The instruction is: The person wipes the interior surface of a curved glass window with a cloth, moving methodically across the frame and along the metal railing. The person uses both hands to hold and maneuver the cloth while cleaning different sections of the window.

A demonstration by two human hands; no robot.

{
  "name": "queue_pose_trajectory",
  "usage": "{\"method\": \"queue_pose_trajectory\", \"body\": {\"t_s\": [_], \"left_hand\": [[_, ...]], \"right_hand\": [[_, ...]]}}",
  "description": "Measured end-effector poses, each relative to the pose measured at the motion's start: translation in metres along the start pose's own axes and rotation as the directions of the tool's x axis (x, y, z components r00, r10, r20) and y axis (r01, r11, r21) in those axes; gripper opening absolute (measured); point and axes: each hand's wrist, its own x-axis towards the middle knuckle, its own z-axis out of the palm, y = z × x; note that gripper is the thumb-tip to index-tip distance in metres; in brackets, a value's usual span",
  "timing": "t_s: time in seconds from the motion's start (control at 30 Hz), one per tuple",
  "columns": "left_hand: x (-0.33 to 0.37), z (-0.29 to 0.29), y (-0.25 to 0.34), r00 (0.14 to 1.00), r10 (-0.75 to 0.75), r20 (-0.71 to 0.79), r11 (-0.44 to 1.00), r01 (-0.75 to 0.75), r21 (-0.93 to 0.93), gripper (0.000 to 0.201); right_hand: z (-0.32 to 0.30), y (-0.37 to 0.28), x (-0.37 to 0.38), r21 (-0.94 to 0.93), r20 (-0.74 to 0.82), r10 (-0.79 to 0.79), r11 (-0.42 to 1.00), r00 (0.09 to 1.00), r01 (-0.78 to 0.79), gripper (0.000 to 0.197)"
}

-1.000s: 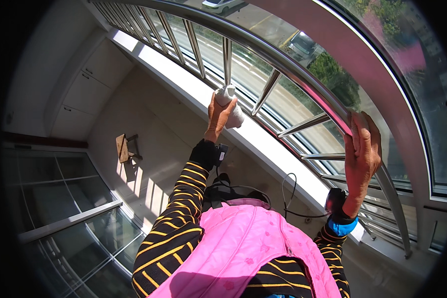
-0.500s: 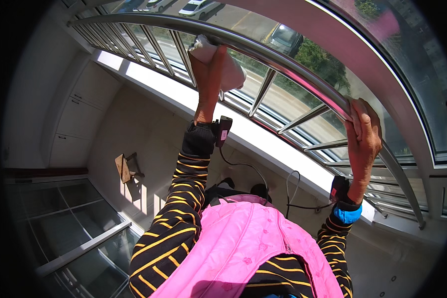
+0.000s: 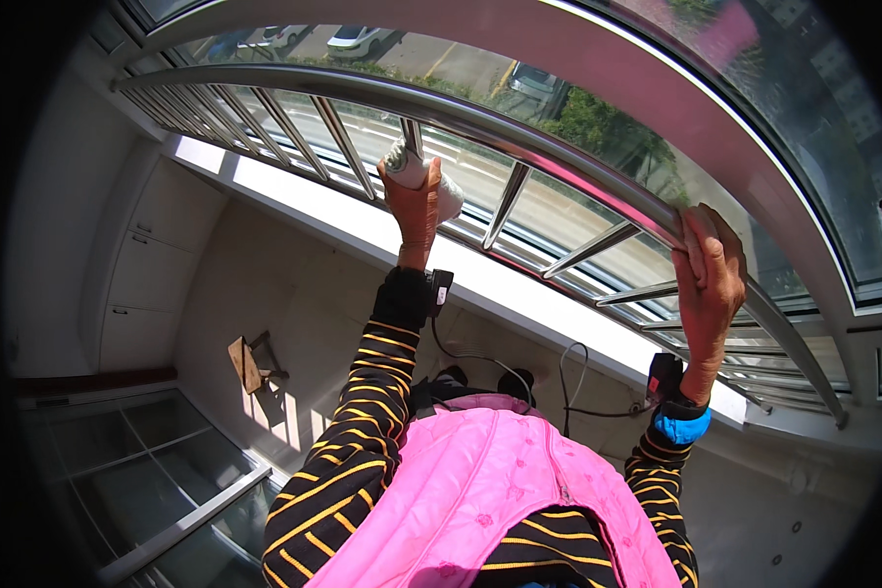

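Observation:
A white cloth [image 3: 449,199] is bunched in my left hand [image 3: 416,214], whose fingers close around it against an upright metal bar [image 3: 412,135] of the railing. Part of that bar is hidden behind the hand and cloth. The hand sits below the curved steel handrail [image 3: 519,137]. Farther right, my right hand [image 3: 712,269] grips the handrail, its fingers bent over the top and pressed together. Both forearms wear black sleeves with yellow stripes.
A white sill [image 3: 519,294] runs beneath the railing, with window glass beyond. Cables [image 3: 570,392] hang between the small devices at my wrists. A small wooden stool [image 3: 247,365] stands on the floor at left, near white cabinets [image 3: 147,269] and a glazed sliding door [image 3: 157,456].
My left hand and the cloth have moved down the upright bar, away from the handrail. My right hand keeps its hold on the rail. The view has shifted slightly.

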Motion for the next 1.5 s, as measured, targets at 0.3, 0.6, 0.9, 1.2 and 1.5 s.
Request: {"method": "queue_pose_trajectory", "body": {"t_s": [0.3,0.6,0.9,1.2,1.5], "left_hand": [[-0.02,-0.002,-0.04,0.997,-0.056,-0.057,0.987,0.064,0.149,0.065],[-0.064,-0.038,-0.118,0.974,-0.208,0.095,0.866,0.138,0.481,0.066],[-0.048,-0.061,-0.111,0.93,-0.327,0.169,0.701,0.119,0.703,0.067],[0.069,-0.104,-0.032,0.986,-0.005,-0.165,0.996,-0.01,-0.088,0.067],[0.125,-0.052,0.044,0.977,0.162,-0.138,0.977,-0.139,0.16,0.086]], "right_hand": [[0.001,0.0,-0.002,0.0,-0.029,-0.003,1.0,1.0,0.003,0.046],[0.005,0.004,-0.001,-0.011,-0.046,-0.051,0.999,0.998,0.05,0.049],[0.006,0.005,-0.005,0.011,-0.043,-0.04,0.999,0.998,0.041,0.049],[0.007,0.008,-0.006,0.007,-0.045,-0.052,0.999,0.998,0.052,0.045],[0.008,0.008,-0.006,0.022,-0.077,-0.065,0.997,0.995,0.067,0.048]]}}
